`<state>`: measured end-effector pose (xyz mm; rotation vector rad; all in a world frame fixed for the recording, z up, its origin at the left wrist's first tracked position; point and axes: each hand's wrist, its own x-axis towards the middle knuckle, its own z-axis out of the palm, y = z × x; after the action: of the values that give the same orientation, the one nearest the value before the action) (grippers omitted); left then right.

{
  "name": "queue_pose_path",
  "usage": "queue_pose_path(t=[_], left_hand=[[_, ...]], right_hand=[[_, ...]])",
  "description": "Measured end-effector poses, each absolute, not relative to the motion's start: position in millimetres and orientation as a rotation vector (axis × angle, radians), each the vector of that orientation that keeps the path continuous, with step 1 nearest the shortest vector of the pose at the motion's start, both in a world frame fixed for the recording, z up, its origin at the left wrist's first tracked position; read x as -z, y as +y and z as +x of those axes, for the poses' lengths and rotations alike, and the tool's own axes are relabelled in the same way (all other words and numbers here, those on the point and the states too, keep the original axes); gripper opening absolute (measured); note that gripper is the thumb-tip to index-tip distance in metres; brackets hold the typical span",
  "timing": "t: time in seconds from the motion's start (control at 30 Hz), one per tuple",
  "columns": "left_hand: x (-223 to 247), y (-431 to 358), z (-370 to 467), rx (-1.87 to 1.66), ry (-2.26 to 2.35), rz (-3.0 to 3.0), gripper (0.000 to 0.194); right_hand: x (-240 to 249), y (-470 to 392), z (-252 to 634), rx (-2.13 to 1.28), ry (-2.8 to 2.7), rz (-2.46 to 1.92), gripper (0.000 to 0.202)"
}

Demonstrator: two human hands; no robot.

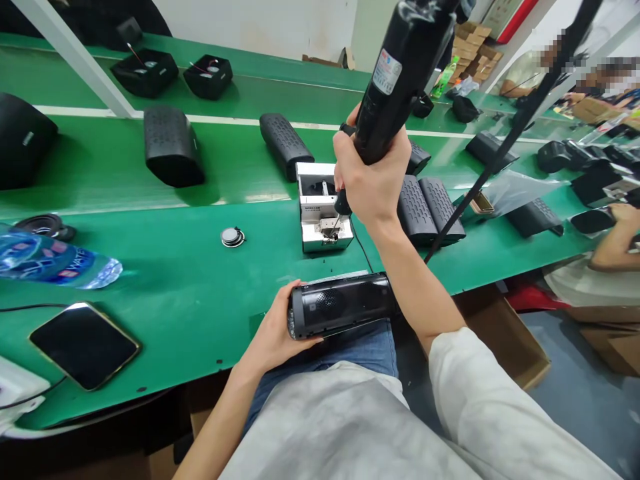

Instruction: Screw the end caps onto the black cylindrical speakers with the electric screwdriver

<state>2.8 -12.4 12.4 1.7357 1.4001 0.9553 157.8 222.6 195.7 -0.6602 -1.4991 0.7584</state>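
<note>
My right hand (373, 173) is wrapped round a black electric screwdriver (395, 83), held upright with its bit pointing down. The bit's tip is at the front of a small white and silver screw feeder (325, 217) on the bench; whether a screw sits on it is too small to tell. In my left hand (277, 333) is a black speaker (345, 303), gripped by its left end. The speaker lies on its side at the bench's front edge, above my lap, its glossy face turned up. Its right end is partly hidden behind my right forearm.
Several black speaker housings (173, 147) stand along the green bench (190, 320). On the left lie a phone (85, 345), a water bottle (55, 257) and a small round metal piece (233, 237). A black pole (515, 133) slants across the right. A co-worker's arm (617, 233) is at far right.
</note>
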Motion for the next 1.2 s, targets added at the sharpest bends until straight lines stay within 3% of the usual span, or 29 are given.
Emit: queue_pose_path(t=[0.17, 0.37, 0.47, 0.67, 0.97, 1.2], left_hand=[[-12.6, -11.8, 2.3, -0.961, 1.394, 1.751, 0.109], [-10.4, -11.8, 1.5, -0.93, 1.435, 1.767, 0.109], [-10.7, -11.8, 0.9, -0.92, 1.446, 1.78, 0.108], [-12.2, -9.9, -0.1, -0.92, 1.433, 1.773, 0.104], [-12.2, -8.8, 0.7, -0.942, 1.464, 1.805, 0.104], [-13.4, -9.3, 1.3, -0.939, 1.477, 1.809, 0.103]], right_hand=[[-193.9, 217.1, 155.2, -0.701, -1.412, -0.604, 0.051], [-203.7, 192.1, 173.9, -0.761, -1.479, -0.657, 0.019], [-213.0, 177.4, 199.6, -0.792, -1.434, -0.609, 0.017], [-233.3, 145.9, 257.5, -0.538, -1.375, -0.566, 0.017], [-229.2, 116.5, 285.2, -0.475, -1.333, -0.816, 0.017], [-219.7, 131.3, 285.2, -0.528, -1.285, -0.532, 0.019]])
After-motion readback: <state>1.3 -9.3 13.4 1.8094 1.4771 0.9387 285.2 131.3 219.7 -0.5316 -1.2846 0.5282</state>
